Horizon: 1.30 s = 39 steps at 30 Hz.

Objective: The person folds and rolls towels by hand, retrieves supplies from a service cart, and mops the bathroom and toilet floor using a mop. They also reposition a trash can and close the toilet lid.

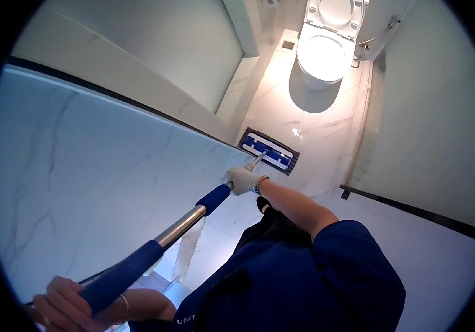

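A flat mop head, blue and white with a dark fringed pad, lies on the marble-patterned floor. Its metal pole with blue grips runs down to the lower left. My right hand, in a white glove, is closed round the lower pole just above the mop head. At the bottom left, my left hand wraps round the thick blue grip at the pole's upper end; it is bare and slightly blurred.
A white toilet with its lid raised stands beyond the mop head. A floor drain lies left of it. Frosted glass panels rise on the right, and a marble wall fills the left.
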Each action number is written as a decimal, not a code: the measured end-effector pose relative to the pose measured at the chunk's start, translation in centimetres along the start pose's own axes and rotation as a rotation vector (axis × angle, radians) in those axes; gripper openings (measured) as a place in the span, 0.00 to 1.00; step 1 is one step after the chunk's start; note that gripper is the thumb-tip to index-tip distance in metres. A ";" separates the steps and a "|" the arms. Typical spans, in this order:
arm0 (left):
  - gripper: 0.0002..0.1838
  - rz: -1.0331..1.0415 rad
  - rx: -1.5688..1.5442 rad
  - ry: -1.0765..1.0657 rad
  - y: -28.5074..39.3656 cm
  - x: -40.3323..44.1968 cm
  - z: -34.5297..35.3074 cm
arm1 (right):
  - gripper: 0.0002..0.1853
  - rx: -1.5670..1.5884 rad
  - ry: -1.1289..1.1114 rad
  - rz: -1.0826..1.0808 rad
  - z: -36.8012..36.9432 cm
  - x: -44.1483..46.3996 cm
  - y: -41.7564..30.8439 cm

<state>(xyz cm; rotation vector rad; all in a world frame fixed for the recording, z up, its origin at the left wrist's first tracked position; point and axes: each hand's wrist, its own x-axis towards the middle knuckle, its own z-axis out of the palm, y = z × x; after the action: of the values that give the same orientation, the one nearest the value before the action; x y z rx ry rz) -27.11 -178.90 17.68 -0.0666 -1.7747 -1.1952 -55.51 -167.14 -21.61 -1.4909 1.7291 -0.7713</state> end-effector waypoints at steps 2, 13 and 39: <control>0.22 0.464 1.271 0.061 -0.4 0.6 -0.8 | 0.04 0.027 -0.015 0.099 2.9 -0.6 0.5; 0.24 -0.057 0.978 0.469 2.8 -1.4 0.1 | 0.11 0.061 -0.365 -0.129 2.8 -3.3 -2.2; 0.20 0.466 0.245 -0.356 -1.8 -0.6 8.1 | 0.04 -0.083 1.591 0.384 8.6 -12.9 -0.1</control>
<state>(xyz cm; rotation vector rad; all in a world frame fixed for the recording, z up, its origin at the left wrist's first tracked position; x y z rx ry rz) -33.16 -173.55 15.55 -0.5458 -2.0520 -0.6519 -47.39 -154.30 -24.61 -0.2934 2.9731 -1.9118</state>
